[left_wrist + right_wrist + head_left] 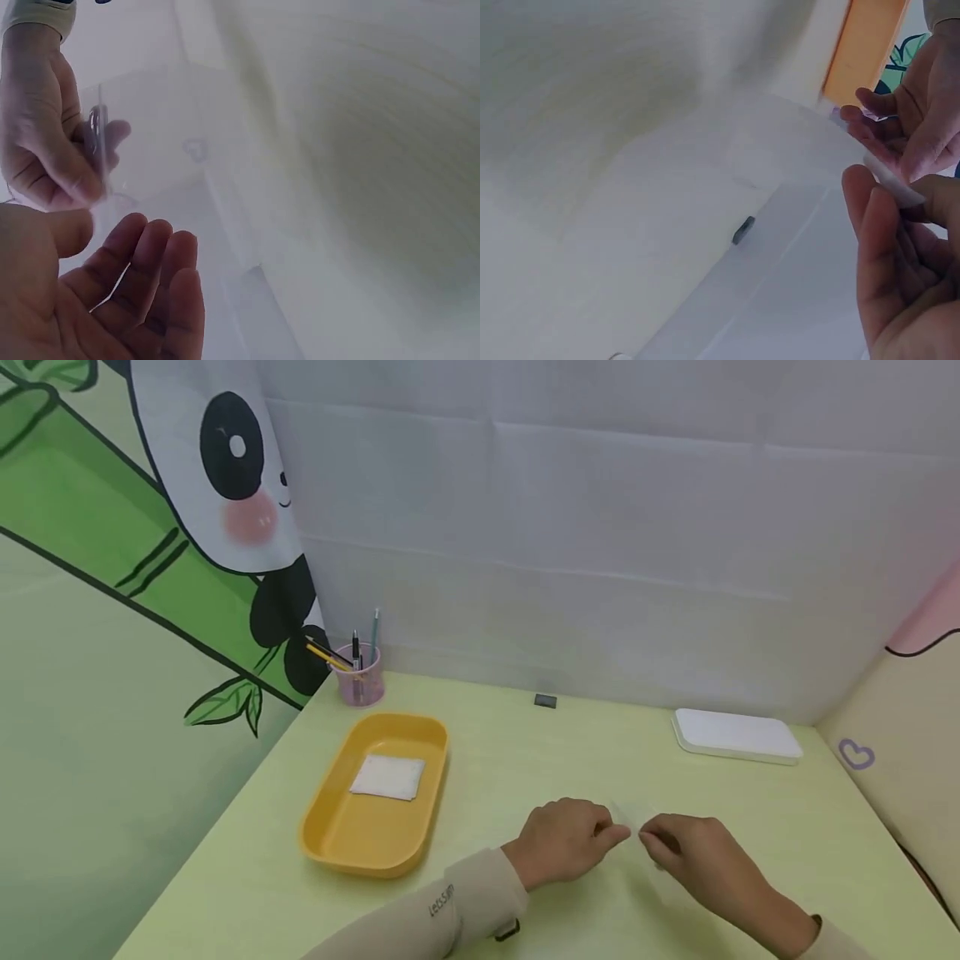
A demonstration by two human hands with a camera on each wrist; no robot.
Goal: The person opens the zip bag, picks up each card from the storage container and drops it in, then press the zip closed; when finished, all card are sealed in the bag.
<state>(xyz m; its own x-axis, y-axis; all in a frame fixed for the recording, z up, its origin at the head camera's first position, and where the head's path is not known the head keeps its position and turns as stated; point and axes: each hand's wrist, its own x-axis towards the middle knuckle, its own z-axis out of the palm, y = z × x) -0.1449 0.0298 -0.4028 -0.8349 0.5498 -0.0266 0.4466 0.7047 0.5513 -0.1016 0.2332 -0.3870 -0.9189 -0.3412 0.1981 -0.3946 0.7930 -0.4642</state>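
Observation:
Both hands meet low over the yellow-green table (525, 752). Between them is a clear plastic bag (633, 820), almost invisible in the head view. My right hand (693, 856) pinches it; the left wrist view shows that right hand (45, 142) gripping the clear bag (97, 139) by its zip strip. My left hand (570, 839) holds the other side; the film lies across its fingers (142, 277). The right wrist view shows the left hand (907, 120) with fingertips on the bag's edge, and the right hand (900, 277) below it.
A yellow tray (322, 835) with a white pad (388, 775) lies to the left. A pink pen cup (362, 675) stands in the back corner. A small dark object (545, 700) lies by the back wall, and a flat white box (738, 737) at the back right.

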